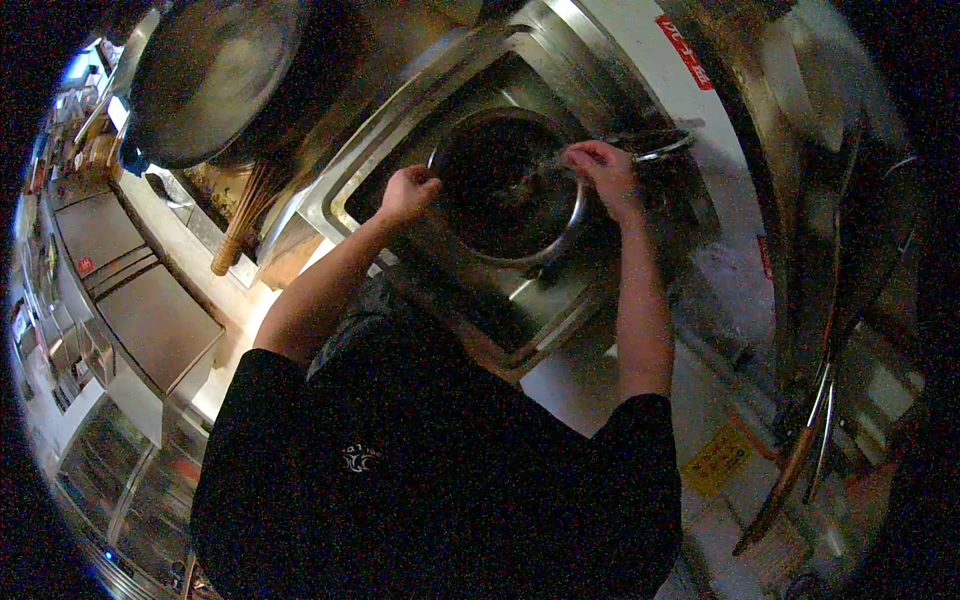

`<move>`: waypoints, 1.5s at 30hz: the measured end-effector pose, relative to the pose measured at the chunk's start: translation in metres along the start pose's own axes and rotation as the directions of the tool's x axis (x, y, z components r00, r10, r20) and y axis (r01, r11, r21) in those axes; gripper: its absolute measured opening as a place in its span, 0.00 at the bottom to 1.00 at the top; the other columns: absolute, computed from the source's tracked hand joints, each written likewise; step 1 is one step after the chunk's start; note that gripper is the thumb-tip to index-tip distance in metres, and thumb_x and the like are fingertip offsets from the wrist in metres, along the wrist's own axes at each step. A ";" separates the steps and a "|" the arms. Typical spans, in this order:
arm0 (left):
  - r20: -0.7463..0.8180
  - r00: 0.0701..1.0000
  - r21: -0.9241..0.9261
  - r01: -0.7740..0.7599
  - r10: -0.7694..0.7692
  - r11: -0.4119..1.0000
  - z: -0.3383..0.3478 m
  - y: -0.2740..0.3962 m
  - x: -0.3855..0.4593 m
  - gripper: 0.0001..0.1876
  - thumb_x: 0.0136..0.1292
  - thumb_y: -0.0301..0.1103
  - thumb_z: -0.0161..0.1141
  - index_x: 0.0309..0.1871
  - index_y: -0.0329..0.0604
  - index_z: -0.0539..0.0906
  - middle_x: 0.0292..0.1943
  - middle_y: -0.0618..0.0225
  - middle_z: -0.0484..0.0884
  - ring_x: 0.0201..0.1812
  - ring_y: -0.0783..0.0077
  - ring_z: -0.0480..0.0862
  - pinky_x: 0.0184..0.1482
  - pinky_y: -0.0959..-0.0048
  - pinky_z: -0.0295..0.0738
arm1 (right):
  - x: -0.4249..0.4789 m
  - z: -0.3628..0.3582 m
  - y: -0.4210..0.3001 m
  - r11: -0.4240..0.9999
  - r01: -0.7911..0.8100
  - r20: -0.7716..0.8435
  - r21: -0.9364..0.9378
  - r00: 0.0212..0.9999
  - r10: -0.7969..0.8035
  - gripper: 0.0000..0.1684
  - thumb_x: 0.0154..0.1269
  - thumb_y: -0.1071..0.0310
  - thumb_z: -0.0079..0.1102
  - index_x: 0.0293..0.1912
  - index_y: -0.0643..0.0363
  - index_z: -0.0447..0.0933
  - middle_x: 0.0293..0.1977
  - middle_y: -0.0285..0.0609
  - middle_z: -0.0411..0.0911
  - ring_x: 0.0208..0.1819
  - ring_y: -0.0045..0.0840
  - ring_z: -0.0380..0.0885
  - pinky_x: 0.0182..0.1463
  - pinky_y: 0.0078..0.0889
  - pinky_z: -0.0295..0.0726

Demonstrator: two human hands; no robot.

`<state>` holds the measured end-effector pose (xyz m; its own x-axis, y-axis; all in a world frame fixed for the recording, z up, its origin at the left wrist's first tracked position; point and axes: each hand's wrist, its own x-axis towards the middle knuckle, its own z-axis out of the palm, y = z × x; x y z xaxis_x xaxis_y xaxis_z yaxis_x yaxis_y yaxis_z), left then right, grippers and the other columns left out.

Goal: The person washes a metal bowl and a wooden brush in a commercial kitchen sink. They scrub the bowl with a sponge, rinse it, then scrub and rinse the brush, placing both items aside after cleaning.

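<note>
A round metal pot or basin [574,225] with a shiny rim stands inside a stainless steel sink [330,191]. Its inside is dark, and a blurred, stringy bit of something shows near its middle. My left hand [412,193] is at the left side of the rim with its fingers curled; whether it grips the rim or something small cannot be told. Over the right side of the rim is my right hand [600,169], thumb and fingertips pinched together beside a blurred, pale wisp. What lies between those fingertips is unclear. A curved metal handle or spout [664,150] sticks out just right of this hand.
A large wok [217,82] leans at the upper left, above a bamboo wok brush [244,217]. Red labels with writing [684,52] are on the white wall beyond the sink. Long-handled tools [795,465] hang or stand at the right. Steel cabinets [161,322] stand at the left.
</note>
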<state>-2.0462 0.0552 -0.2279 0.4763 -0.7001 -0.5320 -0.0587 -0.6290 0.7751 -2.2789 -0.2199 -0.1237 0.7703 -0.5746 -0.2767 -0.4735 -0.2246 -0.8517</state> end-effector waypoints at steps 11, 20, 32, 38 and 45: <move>-0.283 0.959 -0.116 -0.069 0.034 0.991 -0.119 -0.002 -0.106 0.09 0.64 0.31 0.62 0.35 0.33 0.79 0.26 0.69 0.79 0.30 0.78 0.75 0.35 0.73 0.71 | 0.000 0.003 0.007 0.798 -0.124 -0.376 0.590 0.832 0.407 0.24 0.71 0.48 0.59 0.24 0.51 0.66 0.17 0.30 0.61 0.19 0.20 0.60 0.25 0.32 0.60; -0.386 0.920 -0.304 -0.060 -0.066 0.951 -0.185 -0.064 -0.157 0.10 0.64 0.32 0.60 0.33 0.33 0.81 0.25 0.69 0.79 0.28 0.78 0.73 0.31 0.74 0.69 | 0.007 0.027 -0.012 0.708 -0.201 -0.346 0.677 0.762 0.547 0.20 0.74 0.54 0.58 0.27 0.49 0.67 0.18 0.29 0.60 0.17 0.18 0.58 0.18 0.31 0.56; -0.424 0.905 -0.374 -0.141 -0.034 0.917 -0.229 -0.111 -0.189 0.10 0.62 0.33 0.60 0.31 0.34 0.81 0.23 0.71 0.76 0.26 0.77 0.73 0.30 0.74 0.67 | -0.057 0.076 0.046 0.536 -0.172 -0.352 0.827 0.584 0.731 0.27 0.75 0.49 0.54 0.20 0.47 0.61 0.14 0.31 0.53 0.12 0.23 0.51 0.17 0.32 0.56; -0.442 0.893 -0.265 -0.040 -0.085 0.964 -0.229 -0.142 -0.183 0.12 0.61 0.35 0.61 0.32 0.31 0.79 0.23 0.67 0.78 0.26 0.73 0.74 0.32 0.68 0.71 | -0.079 0.044 -0.055 0.406 -0.070 -0.186 0.911 0.809 0.558 0.18 0.72 0.50 0.56 0.36 0.55 0.77 0.27 0.40 0.76 0.25 0.32 0.72 0.27 0.38 0.74; -0.411 0.912 -0.259 -0.115 -0.002 0.959 -0.236 -0.131 -0.185 0.14 0.60 0.39 0.62 0.32 0.34 0.78 0.26 0.59 0.81 0.31 0.70 0.81 0.38 0.65 0.77 | -0.052 0.105 -0.085 0.749 -0.170 -0.263 0.641 0.867 0.422 0.16 0.73 0.59 0.57 0.50 0.61 0.80 0.35 0.42 0.82 0.33 0.32 0.79 0.35 0.36 0.81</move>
<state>-1.9194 0.3466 -0.1505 0.7950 -0.4978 -0.3466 0.1165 -0.4356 0.8926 -2.2338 -0.0883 -0.0839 0.3559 -0.8004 -0.4825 -0.2119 0.4337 -0.8758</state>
